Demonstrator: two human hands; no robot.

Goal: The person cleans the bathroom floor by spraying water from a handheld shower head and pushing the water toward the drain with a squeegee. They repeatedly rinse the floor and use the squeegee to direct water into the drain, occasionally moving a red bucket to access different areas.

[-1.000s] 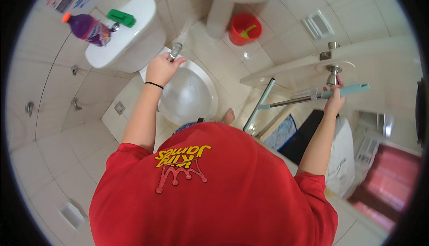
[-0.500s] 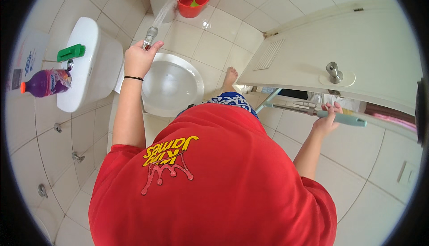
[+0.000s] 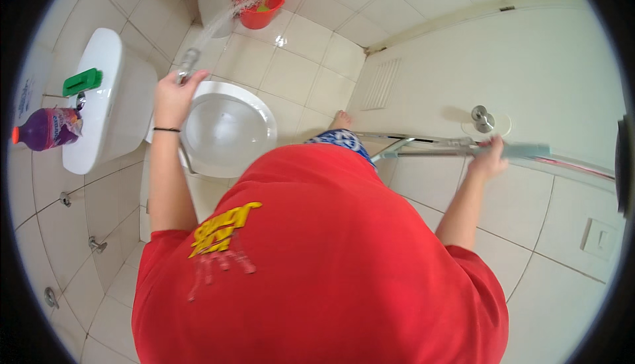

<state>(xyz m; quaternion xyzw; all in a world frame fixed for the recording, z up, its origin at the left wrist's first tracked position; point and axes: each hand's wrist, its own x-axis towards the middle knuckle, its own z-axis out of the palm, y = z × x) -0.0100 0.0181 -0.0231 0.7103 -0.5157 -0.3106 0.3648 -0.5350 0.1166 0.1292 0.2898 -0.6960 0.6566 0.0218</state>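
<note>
My left hand (image 3: 174, 99) is wrapped around a chrome handheld sprayer (image 3: 188, 61) to the left of the toilet bowl (image 3: 230, 132). A white stream of water shoots from it toward the red bucket (image 3: 261, 14), where a green dipper (image 3: 265, 0) stands. On the right, my right hand (image 3: 488, 160) closes around the pale teal grip (image 3: 526, 150) of a long-handled tool with a grey pole (image 3: 430, 155). The hand is slightly blurred. The pole runs left toward my legs, and my body hides its far end. The hand is close to the edge of the white door (image 3: 436, 79).
A green scrub brush (image 3: 83, 83) and a purple bottle (image 3: 47, 129) with an orange cap lie on the toilet tank (image 3: 99, 122). A round door knob (image 3: 483, 119) juts out near my right hand. Taps (image 3: 97, 245) stick out of the left wall. A light switch (image 3: 600, 238) is at right.
The door has swung further closed, narrowing the gap beside my right hand. My right hand still grips the tool. The sprayer keeps running, its stream now reaching over the bucket.
</note>
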